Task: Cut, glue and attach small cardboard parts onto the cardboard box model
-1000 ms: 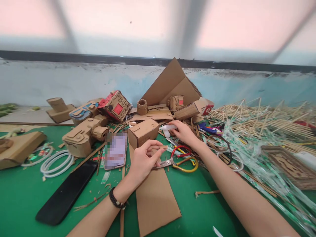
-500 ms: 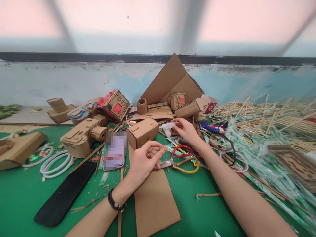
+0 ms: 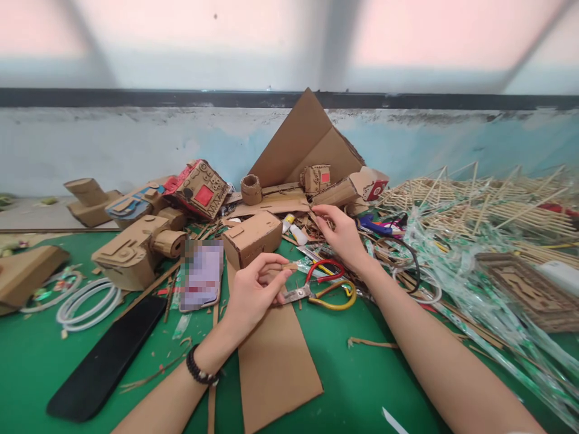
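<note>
My left hand (image 3: pixel 260 283) pinches a small cardboard piece (image 3: pixel 290 266) above a flat cardboard sheet (image 3: pixel 280 367). Scissors with red and yellow handles (image 3: pixel 332 288) lie beside its fingertips, blades partly hidden under the hand. My right hand (image 3: pixel 337 232) reaches over the scrap heap, fingers closed around a thin brown cardboard strip (image 3: pixel 313 215). A white glue bottle (image 3: pixel 298 234) lies just left of that hand, near a yellow-capped one (image 3: pixel 288 223). The cardboard box (image 3: pixel 253 238) stands behind my left hand.
On the left are a phone (image 3: pixel 202 275), a black slab (image 3: pixel 108 358), white tubing coils (image 3: pixel 88 304) and a cardboard camera model (image 3: pixel 131 250). Plastic wrap (image 3: pixel 456 289) and wooden sticks (image 3: pixel 488 205) cover the right side. A folded cardboard sheet (image 3: pixel 294 138) leans at the back.
My right hand has let go of the white bottle, which now lies on the heap, and has taken a thin strip. The whole view has shifted slightly. My left hand keeps its pinch.
</note>
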A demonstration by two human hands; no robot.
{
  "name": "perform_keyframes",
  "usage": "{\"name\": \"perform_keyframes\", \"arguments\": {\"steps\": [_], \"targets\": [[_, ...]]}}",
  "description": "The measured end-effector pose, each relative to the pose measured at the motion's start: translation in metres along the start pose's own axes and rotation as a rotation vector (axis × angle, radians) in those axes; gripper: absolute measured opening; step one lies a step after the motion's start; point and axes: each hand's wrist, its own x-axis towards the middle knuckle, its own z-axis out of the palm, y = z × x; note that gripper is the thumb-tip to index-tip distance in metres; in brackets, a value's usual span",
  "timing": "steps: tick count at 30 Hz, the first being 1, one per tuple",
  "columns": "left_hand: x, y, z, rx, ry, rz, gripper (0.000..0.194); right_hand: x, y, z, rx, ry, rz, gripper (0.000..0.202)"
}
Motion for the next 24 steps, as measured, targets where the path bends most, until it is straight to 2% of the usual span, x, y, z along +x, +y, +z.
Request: {"name": "perform_keyframes", "arguments": {"steps": [3, 5, 7, 9, 12, 15, 18, 24], "targets": [[0.0, 0.001, -0.002, -0.013, 0.009, 0.006, 0.034, 0.005, -0.031, -0.017, -0.056, 0.102, -0.103, 0.026], [-0.001, 0.003, -0.002, -0.015, 0.015, 0.008, 0.033, 0.007, -0.055, -0.024, -0.058, 0.151, -0.104, 0.025], [-0.001, 0.004, -0.002, -0.013, 0.022, 0.01, 0.032, 0.003, -0.076, -0.026, -0.019, 0.185, -0.091, 0.025], [-0.001, 0.005, -0.002, -0.017, 0.028, 0.007, 0.031, -0.008, -0.089, -0.022, 0.0, 0.166, -0.111, 0.027], [0.0, 0.004, -0.002, -0.037, 0.033, 0.007, 0.031, -0.032, -0.094, -0.009, -0.042, 0.089, -0.277, 0.03], [0.001, 0.003, -0.002, -0.062, 0.039, 0.013, 0.032, -0.051, -0.09, 0.001, -0.096, -0.057, -0.421, 0.034], [0.001, 0.006, -0.002, -0.091, 0.045, 0.006, 0.033, -0.057, -0.087, 0.004, -0.091, -0.11, -0.456, 0.034], [0.001, 0.012, -0.001, -0.134, 0.051, -0.006, 0.034, -0.058, -0.09, 0.002, -0.103, -0.081, -0.481, 0.03]]}}
